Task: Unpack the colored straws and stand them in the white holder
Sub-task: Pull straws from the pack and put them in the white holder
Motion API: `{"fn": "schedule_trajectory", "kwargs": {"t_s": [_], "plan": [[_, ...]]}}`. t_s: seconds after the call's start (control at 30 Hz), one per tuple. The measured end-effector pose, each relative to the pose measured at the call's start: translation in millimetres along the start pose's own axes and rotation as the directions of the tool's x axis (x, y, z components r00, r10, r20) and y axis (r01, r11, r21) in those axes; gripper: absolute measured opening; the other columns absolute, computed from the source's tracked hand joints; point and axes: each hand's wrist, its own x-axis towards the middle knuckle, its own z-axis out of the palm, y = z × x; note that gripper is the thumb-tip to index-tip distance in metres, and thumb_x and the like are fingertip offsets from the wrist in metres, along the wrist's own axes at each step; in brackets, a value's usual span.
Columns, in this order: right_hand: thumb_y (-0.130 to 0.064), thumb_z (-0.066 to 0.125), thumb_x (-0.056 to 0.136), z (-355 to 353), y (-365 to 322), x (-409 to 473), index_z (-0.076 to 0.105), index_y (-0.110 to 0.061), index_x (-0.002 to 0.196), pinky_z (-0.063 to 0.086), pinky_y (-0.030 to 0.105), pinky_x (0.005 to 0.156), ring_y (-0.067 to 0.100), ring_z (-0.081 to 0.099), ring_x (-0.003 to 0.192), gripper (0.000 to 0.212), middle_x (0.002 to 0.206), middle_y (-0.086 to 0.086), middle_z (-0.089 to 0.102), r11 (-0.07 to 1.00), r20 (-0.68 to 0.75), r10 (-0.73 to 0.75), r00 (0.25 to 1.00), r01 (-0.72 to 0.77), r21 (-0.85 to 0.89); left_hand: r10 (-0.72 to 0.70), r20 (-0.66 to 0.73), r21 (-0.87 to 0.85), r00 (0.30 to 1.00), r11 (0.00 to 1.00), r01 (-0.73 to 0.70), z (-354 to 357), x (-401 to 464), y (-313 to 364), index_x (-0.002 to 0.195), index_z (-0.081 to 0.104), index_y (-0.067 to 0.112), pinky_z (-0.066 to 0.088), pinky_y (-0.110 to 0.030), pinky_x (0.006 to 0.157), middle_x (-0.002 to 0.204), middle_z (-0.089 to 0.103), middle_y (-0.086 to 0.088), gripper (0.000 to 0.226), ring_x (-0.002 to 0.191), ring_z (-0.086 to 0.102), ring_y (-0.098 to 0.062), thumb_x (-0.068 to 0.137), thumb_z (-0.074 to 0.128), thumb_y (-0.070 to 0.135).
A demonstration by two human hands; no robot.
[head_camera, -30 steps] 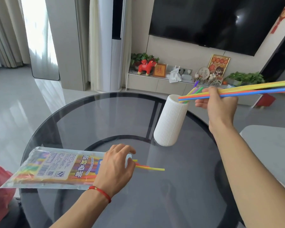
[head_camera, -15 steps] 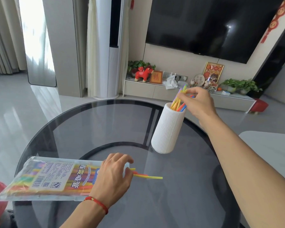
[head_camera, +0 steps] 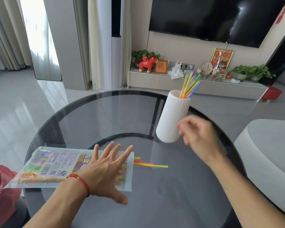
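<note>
A: Straws (head_camera: 190,86) stand in the holder (head_camera: 172,118), a mixed bunch leaning toward the right, their tops fanned out above the rim.

B: And the holder itself?

A: Upright on the round glass worktop (head_camera: 105,112), near its far right edge.

B: Where is the pack (head_camera: 56,167)?

A: Flat near the worktop's left edge, its open end toward the middle. A few loose straws (head_camera: 148,164), yellow and red, poke out of that end and lie on the glass.

B: What is the left hand (head_camera: 105,168) doing?

A: It lies over the open end of the pack, palm down, fingers (head_camera: 113,149) spread wide and straight, gripping nothing. A red cord (head_camera: 82,182) circles the wrist.

B: The right hand (head_camera: 198,137)?

A: It hangs above the worktop just beside the holder's lower right, blurred. The fingers look loosely curled and empty; whether they touch the holder cannot be told.

B: Anything else nearby?

A: A red bag (head_camera: 2,186) shows past the worktop's left edge, and a pale seat (head_camera: 270,145) past the right edge.
</note>
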Motion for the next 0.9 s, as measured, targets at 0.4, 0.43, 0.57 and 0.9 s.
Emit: {"fn": "schedule_trajectory", "kwargs": {"t_s": [0.4,0.43,0.57,0.9], "plan": [[-0.060,0.024,0.101,86.9,28.1,-68.7,0.058,-0.037,0.115,0.044,0.032,0.080,0.012,0.055,0.100,0.044,0.103,-0.011,0.056,0.920,0.363,0.175,0.915,-0.021,-0.392,0.030,-0.280,0.038,0.960,0.999,-0.020,-12.6,-2.1,6.6,0.138,0.036,0.035,0.038,-0.044,0.104,0.113,0.048,0.010,0.093,0.105,0.053,-0.020,0.055,0.054,0.072],[-0.055,0.025,0.104,91.6,24.3,-69.7,0.057,-0.034,0.110,0.046,0.034,0.079,0.014,0.058,0.095,0.039,0.101,-0.010,0.059,0.939,0.338,0.178,0.924,-0.057,-0.338,0.044,-0.311,0.039,0.949,0.999,-0.033,-13.7,-2.3,8.5,0.137,0.038,0.035,0.040,-0.043,0.102,0.112,0.049,0.009,0.092,0.103,0.053,-0.020,0.054,0.056,0.069],[-0.036,0.037,0.113,103.6,12.5,-68.8,0.064,-0.022,0.102,0.051,0.029,0.068,0.009,0.066,0.078,0.032,0.086,-0.010,0.071,0.972,0.320,0.236,0.918,-0.228,-0.063,0.131,-0.374,0.212,0.918,0.976,-0.053,-21.1,-2.5,20.5,0.137,0.040,0.029,0.037,-0.052,0.106,0.116,0.051,0.003,0.088,0.106,0.050,-0.024,0.054,0.059,0.054],[-0.007,0.069,0.101,98.5,12.2,-69.2,0.081,-0.002,0.107,0.058,0.022,0.063,0.015,0.070,0.066,0.014,0.082,0.019,0.078,0.699,0.423,0.442,0.791,-0.600,0.391,0.100,-0.301,0.417,0.948,0.908,0.037,-19.2,-2.7,26.4,0.143,0.034,0.025,0.028,-0.065,0.107,0.126,0.049,-0.004,0.093,0.116,0.050,-0.028,0.058,0.071,0.020]]}}
